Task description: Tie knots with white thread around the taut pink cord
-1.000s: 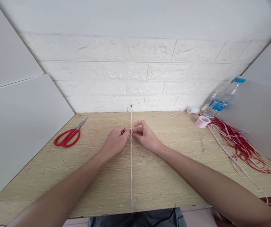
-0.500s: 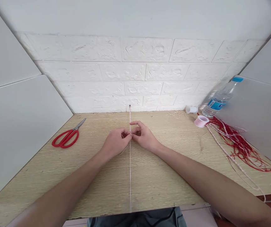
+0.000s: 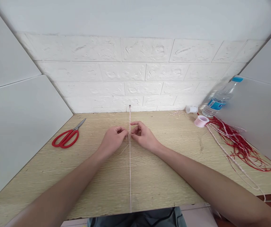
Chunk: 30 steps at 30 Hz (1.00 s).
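A thin pale pink cord (image 3: pixel 130 176) runs taut down the middle of the wooden table (image 3: pixel 55 176), from a nail at the wall to the near edge. Its far stretch looks knotted or braided. My left hand (image 3: pixel 112 141) pinches a loose thin thread just left of the cord, and that thread trails off below the fingers. My right hand (image 3: pixel 144 136) pinches at the cord from the right side. Both sets of fingertips meet at the cord, about a third of the way from the wall.
Red-handled scissors (image 3: pixel 66 137) lie at the left. At the back right are a small white spool (image 3: pixel 191 109), a pink spool (image 3: pixel 201 121), and a water bottle (image 3: pixel 221 97) with a blue cap. A tangle of red and white cords (image 3: pixel 241 146) spreads along the right side.
The view has shifted slightly. My fingers have reworked their pinch at the cord, and my left hand has drawn a little to the left.
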Tool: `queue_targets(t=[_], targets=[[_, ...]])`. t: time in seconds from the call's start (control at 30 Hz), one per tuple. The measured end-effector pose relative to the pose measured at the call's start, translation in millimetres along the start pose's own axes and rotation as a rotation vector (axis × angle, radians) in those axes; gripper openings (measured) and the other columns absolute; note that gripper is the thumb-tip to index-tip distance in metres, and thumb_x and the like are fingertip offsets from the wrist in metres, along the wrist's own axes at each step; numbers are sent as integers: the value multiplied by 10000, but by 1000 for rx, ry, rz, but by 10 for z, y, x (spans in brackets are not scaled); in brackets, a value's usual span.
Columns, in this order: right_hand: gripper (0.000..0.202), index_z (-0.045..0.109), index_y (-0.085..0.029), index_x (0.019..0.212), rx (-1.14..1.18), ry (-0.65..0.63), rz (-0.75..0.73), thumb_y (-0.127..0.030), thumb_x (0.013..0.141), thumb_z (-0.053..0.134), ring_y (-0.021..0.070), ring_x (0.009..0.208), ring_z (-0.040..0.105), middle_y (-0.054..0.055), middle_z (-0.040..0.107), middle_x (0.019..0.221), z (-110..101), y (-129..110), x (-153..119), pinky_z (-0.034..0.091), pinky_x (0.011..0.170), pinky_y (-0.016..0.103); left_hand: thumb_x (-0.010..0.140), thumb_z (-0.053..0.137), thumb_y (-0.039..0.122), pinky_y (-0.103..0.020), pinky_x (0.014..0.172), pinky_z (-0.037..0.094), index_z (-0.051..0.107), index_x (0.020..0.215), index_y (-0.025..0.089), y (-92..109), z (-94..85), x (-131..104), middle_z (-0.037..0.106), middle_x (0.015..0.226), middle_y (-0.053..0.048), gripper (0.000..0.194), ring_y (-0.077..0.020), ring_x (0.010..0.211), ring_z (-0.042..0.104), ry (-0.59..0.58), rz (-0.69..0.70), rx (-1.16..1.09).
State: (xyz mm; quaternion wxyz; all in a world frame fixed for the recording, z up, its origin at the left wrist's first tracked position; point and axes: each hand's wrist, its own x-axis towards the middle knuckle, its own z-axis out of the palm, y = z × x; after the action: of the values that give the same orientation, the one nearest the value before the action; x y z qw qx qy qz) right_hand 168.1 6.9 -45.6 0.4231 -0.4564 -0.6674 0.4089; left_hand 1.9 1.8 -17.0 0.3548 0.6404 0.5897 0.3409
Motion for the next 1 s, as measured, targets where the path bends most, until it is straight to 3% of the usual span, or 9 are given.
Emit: queue_targets(t=[0.23, 0.5, 0.6, 0.7, 0.8, 1.0], targets=[[401, 499, -217, 1156, 50, -8, -17, -270, 781, 630, 129, 801, 630, 43, 662, 947, 5, -5, 1, 497, 759, 302, 735, 623, 364, -326, 790, 533, 647, 786, 135, 39, 38, -20, 693, 854, -78, 236, -189, 835, 659, -143, -77, -398], [289, 569, -179, 1054, 82, 23, -11, -232, 773, 614, 127, 690, 612, 16, 664, 766, -22, -11, 19, 481, 670, 270, 710, 646, 379, -300, 682, 543, 636, 765, 136, 32, 23, -15, 674, 784, -65, 249, -162, 731, 642, -117, -121, -350], [296, 564, -182, 1074, 54, 16, -9, -245, 785, 577, 113, 624, 556, -8, 626, 714, -33, -22, 19, 447, 606, 249, 705, 647, 367, -206, 500, 456, 604, 681, 138, 9, -4, 3, 589, 656, -22, 234, -101, 597, 551, -130, -136, -338], [365, 519, -202, 1152, 86, -62, 3, -271, 796, 559, 110, 596, 522, -33, 602, 675, -67, -46, 14, 413, 564, 235, 699, 659, 354, -162, 341, 242, 564, 661, 138, 19, -48, 13, 503, 613, 11, 238, -42, 460, 387, -229, -257, -443], [431, 489, -223, 1198, 160, -139, 42, -322, 789, 582, 104, 564, 496, -42, 595, 671, -124, -64, 19, 381, 529, 224, 703, 664, 338, -156, 314, 126, 521, 653, 139, 60, -95, 17, 475, 610, 24, 250, -14, 409, 277, -352, -384, -583], [444, 518, -219, 1158, 139, -134, 47, -256, 727, 617, 102, 585, 485, -47, 549, 673, -170, -48, 32, 388, 556, 225, 731, 594, 248, -134, 304, 83, 528, 741, 166, 103, -158, 48, 399, 553, 53, 106, -14, 373, 221, -478, -526, -813]])
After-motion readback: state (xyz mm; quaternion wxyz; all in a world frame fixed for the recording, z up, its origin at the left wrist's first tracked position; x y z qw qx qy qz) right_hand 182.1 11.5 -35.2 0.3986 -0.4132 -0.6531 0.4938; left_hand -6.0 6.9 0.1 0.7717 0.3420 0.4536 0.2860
